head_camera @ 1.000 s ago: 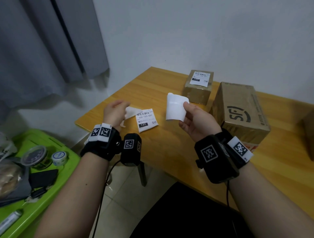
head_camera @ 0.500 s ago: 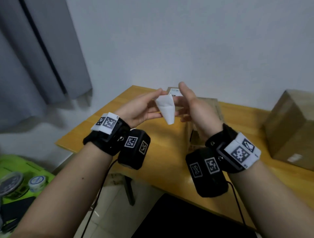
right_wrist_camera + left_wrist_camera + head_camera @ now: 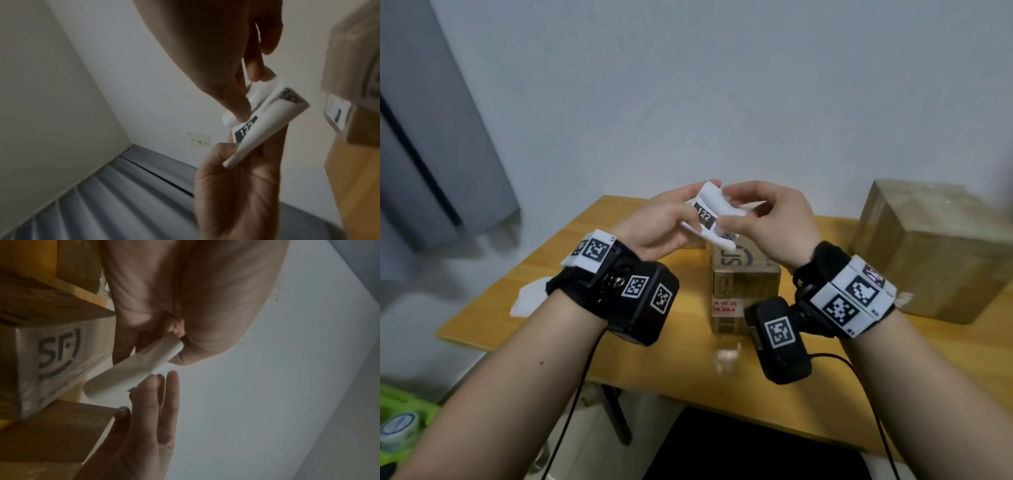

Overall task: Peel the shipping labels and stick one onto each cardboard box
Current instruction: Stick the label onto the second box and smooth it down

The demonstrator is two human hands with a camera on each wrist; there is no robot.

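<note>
Both hands are raised at the middle of my head view, wrists apart, fingertips meeting. My left hand (image 3: 661, 224) pinches the lower edge of the shipping label (image 3: 710, 214), thumb on its printed face; my right hand (image 3: 767, 219) pinches a curled white flap at its upper edge. So the label hangs between them, bent, its "122" block facing me. Just behind and below it stands the cardboard box (image 3: 744, 284) with the printed logo on the wooden table (image 3: 681, 363). Further right, in the frame's right half, sits a bigger box (image 3: 935, 250). A scrap of white paper (image 3: 530, 296) lies at the table's left.
</note>
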